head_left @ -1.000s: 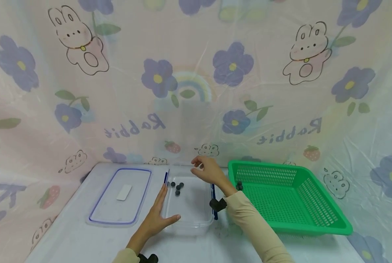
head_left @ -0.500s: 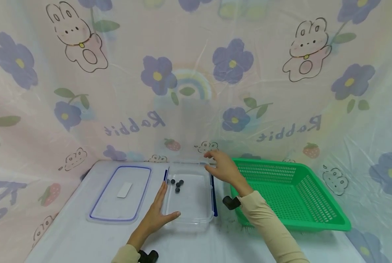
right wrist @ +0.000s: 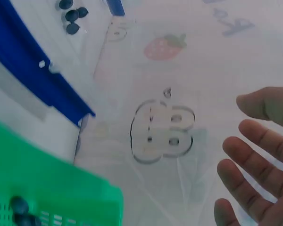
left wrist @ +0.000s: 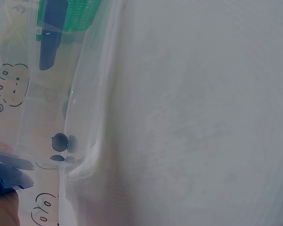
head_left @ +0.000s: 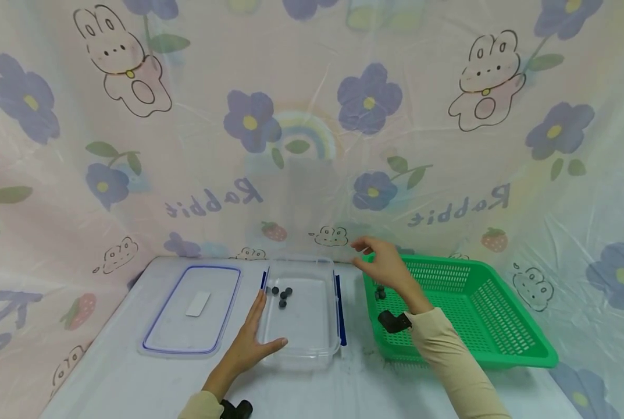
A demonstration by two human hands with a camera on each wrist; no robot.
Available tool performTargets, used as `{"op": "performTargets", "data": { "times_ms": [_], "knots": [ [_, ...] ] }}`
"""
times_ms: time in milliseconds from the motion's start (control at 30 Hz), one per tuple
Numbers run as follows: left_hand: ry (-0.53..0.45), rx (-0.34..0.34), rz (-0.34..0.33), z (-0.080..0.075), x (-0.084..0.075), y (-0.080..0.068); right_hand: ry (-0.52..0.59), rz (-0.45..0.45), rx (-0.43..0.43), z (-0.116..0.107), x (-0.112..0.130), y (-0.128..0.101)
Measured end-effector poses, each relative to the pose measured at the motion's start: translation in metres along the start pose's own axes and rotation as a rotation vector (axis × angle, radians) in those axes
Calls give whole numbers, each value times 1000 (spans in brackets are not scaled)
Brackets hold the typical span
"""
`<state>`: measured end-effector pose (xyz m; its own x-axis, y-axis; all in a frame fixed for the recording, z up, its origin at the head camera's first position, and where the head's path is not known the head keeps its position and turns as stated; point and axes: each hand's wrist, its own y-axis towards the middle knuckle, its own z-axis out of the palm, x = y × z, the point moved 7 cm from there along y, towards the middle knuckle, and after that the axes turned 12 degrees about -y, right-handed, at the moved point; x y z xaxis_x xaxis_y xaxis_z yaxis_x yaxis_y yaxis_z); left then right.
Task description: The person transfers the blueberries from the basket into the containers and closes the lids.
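My left hand (head_left: 246,349) rests along the near-left side of a clear plastic container (head_left: 312,331), fingers straight and thumb spread. In the left wrist view a fingertip (left wrist: 4,209) shows beside a blue clip (left wrist: 7,179). Inside the container, several small dark blueberries (head_left: 282,303) sit toward its left. Over the left rear corner of a green plastic basket (head_left: 463,326), my right hand (head_left: 387,265) hovers with fingers loosely bent and nothing in them. In the right wrist view its fingers (right wrist: 254,174) are spread apart. A few blueberries (head_left: 380,293) lie at the basket's left end.
A clear lid (head_left: 170,331) with a blue seal lies flat at the left, a white label (head_left: 198,304) on it. Blue side clips (head_left: 341,311) hang open on the container. A printed curtain (head_left: 301,192) stands behind the white-covered table (head_left: 332,396).
My right hand has moved right, from above the container to above the basket's left rear corner. My left hand and the blueberries in the container have stayed in place.
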<state>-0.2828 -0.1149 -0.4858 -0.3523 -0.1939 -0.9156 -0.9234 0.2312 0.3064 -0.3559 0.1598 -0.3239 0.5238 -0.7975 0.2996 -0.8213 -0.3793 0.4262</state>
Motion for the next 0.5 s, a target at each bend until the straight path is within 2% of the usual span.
{"op": "performTargets", "data": {
  "times_ms": [167, 500],
  "knots": [
    [0, 2, -2, 0, 0, 0, 58, 89, 16, -6, -24, -9],
    [-9, -2, 9, 0, -2, 0, 299, 229, 27, -1, -70, -24]
  ]
}}
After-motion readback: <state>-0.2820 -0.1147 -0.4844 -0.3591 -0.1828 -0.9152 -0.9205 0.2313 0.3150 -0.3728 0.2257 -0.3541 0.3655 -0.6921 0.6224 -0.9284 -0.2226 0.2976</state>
